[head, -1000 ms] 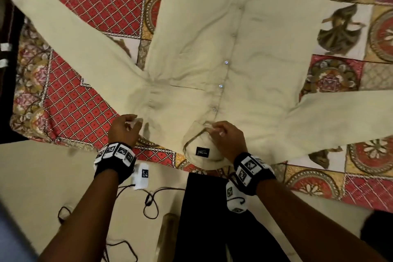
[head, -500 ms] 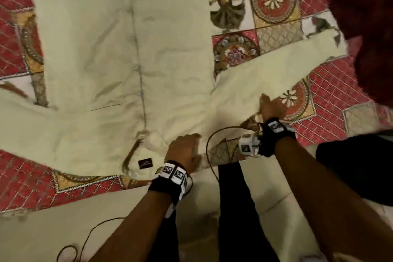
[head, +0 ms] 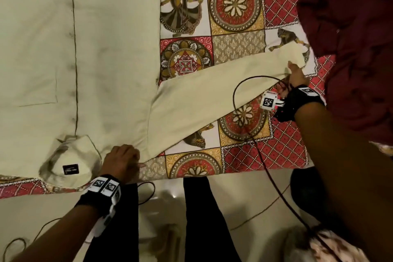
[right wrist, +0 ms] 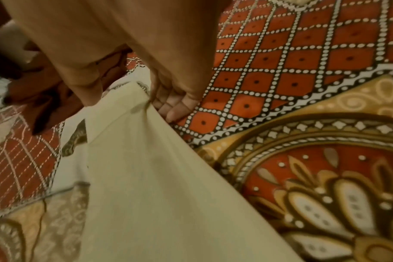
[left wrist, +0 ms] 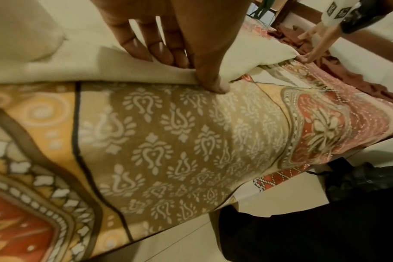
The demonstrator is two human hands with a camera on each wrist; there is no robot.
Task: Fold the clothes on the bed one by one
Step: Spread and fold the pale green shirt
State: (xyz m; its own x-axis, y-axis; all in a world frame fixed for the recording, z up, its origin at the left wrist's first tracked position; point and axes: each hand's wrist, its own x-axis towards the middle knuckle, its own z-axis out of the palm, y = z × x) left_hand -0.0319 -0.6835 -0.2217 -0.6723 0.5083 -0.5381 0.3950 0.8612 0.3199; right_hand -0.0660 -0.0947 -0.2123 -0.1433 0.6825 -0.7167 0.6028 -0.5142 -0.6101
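I see the shirt (head: 106, 49) spread on the bedsheet (head: 244, 161), collar (head: 70, 164) at its near edge, sleeve (head: 212, 95) stretching right toward heaped cloth (head: 350, 38) at the right edge.

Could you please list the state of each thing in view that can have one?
Cream shirt: spread flat, buttoned, unfolded.
Shirt sleeve: stretched out sideways across the bedsheet.
Left hand: grips the shoulder edge.
Right hand: pinches the cuff end.
Maroon garment: heaped, unfolded.
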